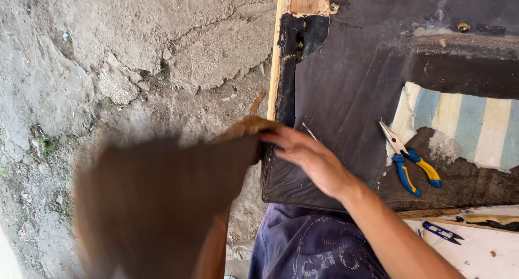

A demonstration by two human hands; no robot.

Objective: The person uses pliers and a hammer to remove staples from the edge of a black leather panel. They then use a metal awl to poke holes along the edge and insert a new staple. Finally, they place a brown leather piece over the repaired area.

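1. The right hand (308, 155) pinched the upper corner of a brown sheet (162, 203), fingers pressed together on it at the left edge of a dark panel (346, 90).
2. The sheet hung from the hand toward 8 o'clock, out over the ground (135, 57).
3. The left hand was hidden behind the sheet; only a forearm (212, 252) showed below it, so its grip could not be told.
4. The sheet was blurred, and its material was hard to make out.
5. Pliers (408, 160) with blue and yellow handles lay on the panel at 3 o'clock from the right hand, well apart from it.
6. A striped pad (465, 122) lay just beyond the pliers, cut off by the frame's right edge.
7. Small blue snips (440, 231) rested at 4 o'clock on a pale board (476, 252).
8. The ground was cracked, grey earth with small stones.
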